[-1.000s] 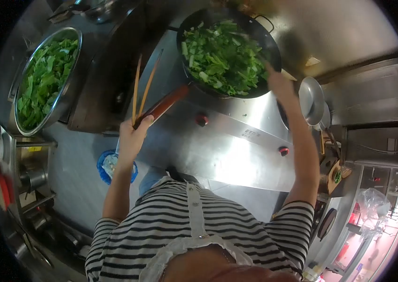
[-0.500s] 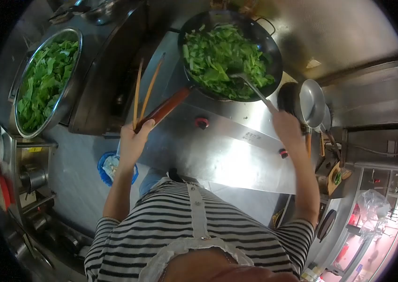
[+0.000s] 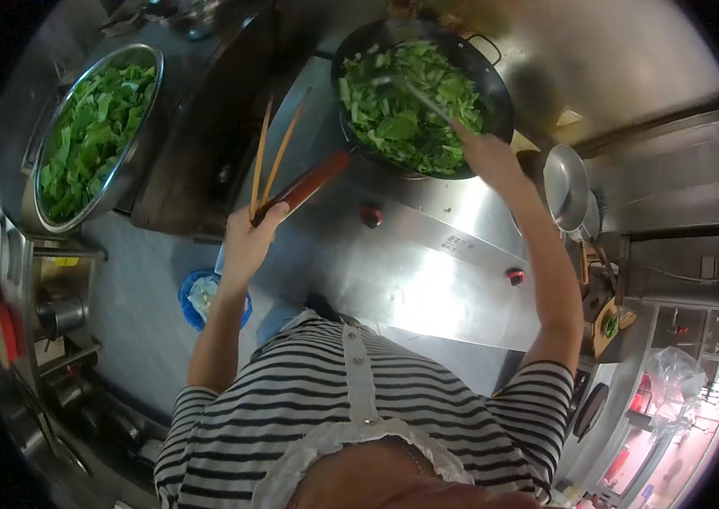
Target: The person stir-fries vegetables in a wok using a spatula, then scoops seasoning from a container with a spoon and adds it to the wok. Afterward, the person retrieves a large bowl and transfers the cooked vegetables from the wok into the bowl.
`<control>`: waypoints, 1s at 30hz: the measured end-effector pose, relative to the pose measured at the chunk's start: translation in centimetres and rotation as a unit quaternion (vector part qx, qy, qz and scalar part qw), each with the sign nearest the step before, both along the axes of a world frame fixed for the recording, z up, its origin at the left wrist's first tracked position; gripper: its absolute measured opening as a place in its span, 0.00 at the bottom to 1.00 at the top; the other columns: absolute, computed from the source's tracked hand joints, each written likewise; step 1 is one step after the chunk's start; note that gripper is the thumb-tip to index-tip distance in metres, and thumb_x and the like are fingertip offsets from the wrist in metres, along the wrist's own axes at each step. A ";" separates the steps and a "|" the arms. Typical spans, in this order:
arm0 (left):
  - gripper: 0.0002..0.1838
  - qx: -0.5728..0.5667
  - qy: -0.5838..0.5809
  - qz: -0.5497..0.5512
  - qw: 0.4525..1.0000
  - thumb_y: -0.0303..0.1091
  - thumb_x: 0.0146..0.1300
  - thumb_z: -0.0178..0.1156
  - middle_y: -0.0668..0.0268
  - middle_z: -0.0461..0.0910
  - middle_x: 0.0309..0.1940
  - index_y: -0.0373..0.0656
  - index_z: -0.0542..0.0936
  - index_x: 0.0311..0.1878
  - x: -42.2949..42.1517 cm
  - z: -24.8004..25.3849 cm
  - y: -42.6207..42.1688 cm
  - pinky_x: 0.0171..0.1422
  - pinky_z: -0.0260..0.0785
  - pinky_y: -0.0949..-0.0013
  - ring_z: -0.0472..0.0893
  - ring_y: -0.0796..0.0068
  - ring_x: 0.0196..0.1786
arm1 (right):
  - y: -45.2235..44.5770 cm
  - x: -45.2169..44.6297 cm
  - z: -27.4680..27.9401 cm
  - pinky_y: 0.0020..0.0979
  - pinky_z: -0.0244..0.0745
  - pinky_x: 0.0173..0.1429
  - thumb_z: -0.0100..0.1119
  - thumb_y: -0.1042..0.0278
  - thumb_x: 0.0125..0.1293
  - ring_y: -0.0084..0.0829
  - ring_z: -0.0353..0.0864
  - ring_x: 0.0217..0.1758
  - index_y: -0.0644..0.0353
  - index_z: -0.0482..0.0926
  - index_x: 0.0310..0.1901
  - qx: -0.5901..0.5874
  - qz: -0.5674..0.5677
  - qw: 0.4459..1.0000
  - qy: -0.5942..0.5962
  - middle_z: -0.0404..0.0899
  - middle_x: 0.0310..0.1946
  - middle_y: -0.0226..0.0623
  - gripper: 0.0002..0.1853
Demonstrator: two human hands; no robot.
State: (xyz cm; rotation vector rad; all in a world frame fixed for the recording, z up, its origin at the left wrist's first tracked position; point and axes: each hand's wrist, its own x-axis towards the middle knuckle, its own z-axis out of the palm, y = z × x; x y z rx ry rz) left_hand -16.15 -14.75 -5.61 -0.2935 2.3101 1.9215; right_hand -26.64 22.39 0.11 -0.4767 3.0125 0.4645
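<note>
Biggest item: the steel stove surface [image 3: 334,271], in front of the person. The black wok [image 3: 498,97] sits at its far side, well ahead of the body. Large metal bowl [image 3: 130,174] off to the left, well apart from the wok, loaded with raw leaves [image 3: 92,136]. Frying pan [image 3: 565,182] just beside the wok on the right.

Cut greens [image 3: 395,131] are inside the wok, spread over most of its base and climbing the near wall.

Left grip [image 3: 251,229] is clamped on the wok handle [image 3: 317,176] near its free end. Handle's long axis runs forward and right from that hand to the wok's near-left edge. Same grip also has the two chopsticks [image 3: 262,153] — tips pointing away from the body, spread in a narrow V, clear of the wok.

Right grip [image 3: 495,161] is closed round a long metal utensil [image 3: 437,108]. Key relation: greens lie forward and left of this grip, and the utensil's long axis points the same way, across them. Right hand is the nearer one, at the wok's near-right rim; left is a full handle away. Utensil head is blurred — can't tell its shape or how deep it sits.

Smallest: two red-and-black knobs [image 3: 370,215] on the stove front, neither touched.
</note>
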 end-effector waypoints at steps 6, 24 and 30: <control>0.18 -0.009 0.001 -0.001 1.000 0.42 0.55 0.59 0.75 0.64 0.11 0.34 0.79 0.37 0.1 -0.2 0.1 0.20 0.53 0.79 0.64 0.87 0.16 | 2.9 9.9 6.0 0.39 0.74 0.29 0.48 0.70 0.59 0.40 0.78 0.25 0.46 0.58 0.63 0.090 -0.061 0.992 -0.067 0.76 0.24 0.42 0.28; 0.18 0.009 -0.006 0.006 1.000 0.42 0.55 0.59 0.76 0.64 0.13 0.33 0.79 0.37 -0.1 0.2 0.1 0.20 0.51 0.80 0.63 0.88 0.16 | 11.3 1.7 10.3 0.38 0.74 0.35 0.51 0.64 0.57 0.40 0.79 0.32 0.56 0.75 0.45 -0.036 -0.039 0.998 -0.036 0.78 0.31 0.45 0.14; 0.15 0.015 -0.005 0.006 1.000 0.40 0.55 0.60 0.76 0.66 0.13 0.35 0.79 0.36 -0.1 0.2 0.1 0.19 0.52 0.80 0.63 0.89 0.16 | 8.2 -3.3 15.3 0.32 0.61 0.14 0.51 0.66 0.55 0.28 0.68 0.11 0.64 0.75 0.25 0.019 -0.313 0.943 -0.116 0.71 0.15 0.38 0.09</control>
